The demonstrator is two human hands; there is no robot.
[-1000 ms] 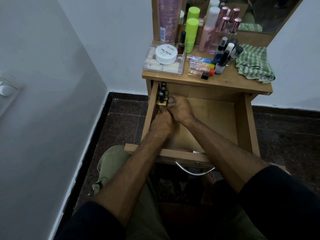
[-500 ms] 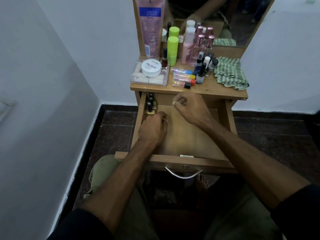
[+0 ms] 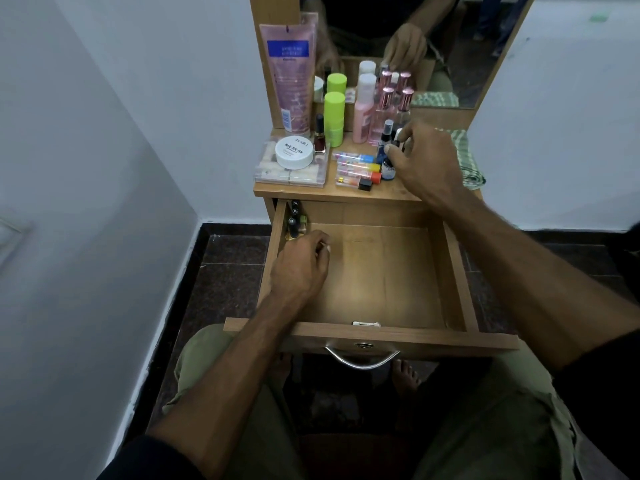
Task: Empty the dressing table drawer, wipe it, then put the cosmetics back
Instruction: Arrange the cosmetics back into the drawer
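Note:
The wooden drawer [image 3: 381, 271] is pulled out over my lap. Its floor is bare apart from several small nail polish bottles [image 3: 295, 220] standing in the far left corner. My left hand [image 3: 300, 270] rests inside the drawer just in front of them, fingers curled, with nothing visible in it. My right hand [image 3: 427, 161] is up on the table top [image 3: 298, 190]. Its thumb and fingers close around the cap of a small dark bottle [image 3: 388, 168], which stands among other small bottles. Cosmetics crowd the table top.
On the top stand a pink tube [image 3: 289, 74], green bottles [image 3: 334, 114], pink bottles [image 3: 363, 109], a white jar [image 3: 293, 152] on a clear box, and coloured tubes [image 3: 356, 168]. A green checked cloth [image 3: 468, 164] lies right. A mirror [image 3: 450, 46] stands behind, a wall left.
My right hand has left the drawer's far left corner and risen to the small bottles on the table top. My left hand has drawn back slightly from the nail polish bottles.

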